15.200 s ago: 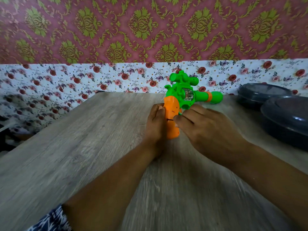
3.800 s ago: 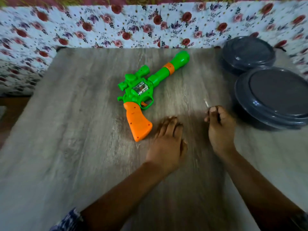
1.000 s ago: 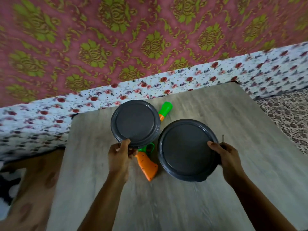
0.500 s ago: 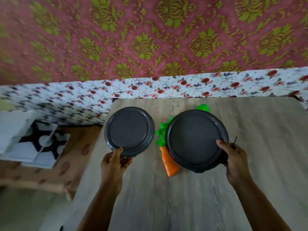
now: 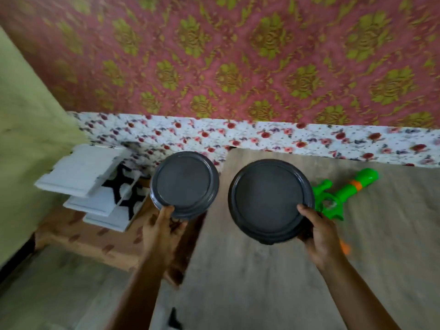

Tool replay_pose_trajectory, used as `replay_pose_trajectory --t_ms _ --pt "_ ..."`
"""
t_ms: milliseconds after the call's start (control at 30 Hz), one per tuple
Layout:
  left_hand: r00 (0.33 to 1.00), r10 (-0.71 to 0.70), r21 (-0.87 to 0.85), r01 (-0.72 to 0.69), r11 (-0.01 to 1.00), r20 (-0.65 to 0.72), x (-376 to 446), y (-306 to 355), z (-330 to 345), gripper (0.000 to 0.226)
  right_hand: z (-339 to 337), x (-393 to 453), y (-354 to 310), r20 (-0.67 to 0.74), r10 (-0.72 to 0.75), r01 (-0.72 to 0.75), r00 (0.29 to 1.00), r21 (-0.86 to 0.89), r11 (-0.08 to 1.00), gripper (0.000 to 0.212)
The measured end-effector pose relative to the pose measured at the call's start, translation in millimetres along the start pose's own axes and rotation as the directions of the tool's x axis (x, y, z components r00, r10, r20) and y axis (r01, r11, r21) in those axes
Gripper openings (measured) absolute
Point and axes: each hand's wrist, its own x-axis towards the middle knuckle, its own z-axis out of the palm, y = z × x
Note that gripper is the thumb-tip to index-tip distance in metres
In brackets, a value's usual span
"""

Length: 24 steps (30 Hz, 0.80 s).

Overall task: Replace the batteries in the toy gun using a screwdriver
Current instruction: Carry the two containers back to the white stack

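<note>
Two lids held clear of the table (image 5: 273, 282); gun (image 5: 342, 194) lies at 3 o'clock.
Right hand (image 5: 320, 236) grips the big lid (image 5: 269, 201), left hand (image 5: 162, 229) the small lid (image 5: 184, 184), past the table's 9 o'clock edge. Risk: a slipped lid drops floorward; open tabletop remains at 6 o'clock.

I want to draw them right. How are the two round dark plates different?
The plate in the left hand, the left plate, looks smaller than the right plate, gripped by the right hand. The left plate hangs past the table edge, over the floor side; the right plate is above the table, partly hiding the toy gun. Both are round, dark grey, rimmed and held by their near edge.
</note>
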Motion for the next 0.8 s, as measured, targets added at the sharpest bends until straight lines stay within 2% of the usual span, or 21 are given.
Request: replay_pose_trajectory --t_ms 100,200,367,533,700,800 --pt "0.999 0.041 0.032 -0.042 0.999 0.018 25.8 31.9 -58.2 0.01 55.2 -33.8 37.5 0.027 0.053 -0.053 0.998 0.008 0.999 0.01" --pt "0.998 0.054 0.082 -0.051 0.995 -0.038 52.6 58.0 -124.9 0.017 107.1 -67.7 69.5 0.038 0.129 -0.129 0.991 0.015 0.991 0.004" --pt "0.993 0.03 -0.012 -0.032 0.999 -0.111 81.9 99.7 -219.4 0.016 188.0 -105.0 112.8 0.087 0.207 -0.208 0.975 0.005 0.978 0.004" --pt "0.981 0.016 -0.105 -0.037 0.994 -0.193 97.7 120.3 -281.5 0.012 255.1 -119.0 147.5 0.148 0.256 -0.251 0.955 -0.048 0.967 0.03" --pt "0.973 -0.015 -0.125 -0.014 0.992 -0.229 125.1 131.7 -322.0 0.014 311.9 -120.3 178.2 0.191 0.298 -0.284 0.935 -0.094 0.954 0.028" --pt "0.973 -0.018 -0.098 -0.004 0.995 -0.232 156.3 138.6 -337.9 0.017 342.9 -111.5 195.6 0.175 0.325 -0.309 0.929 -0.11 0.945 0.016"
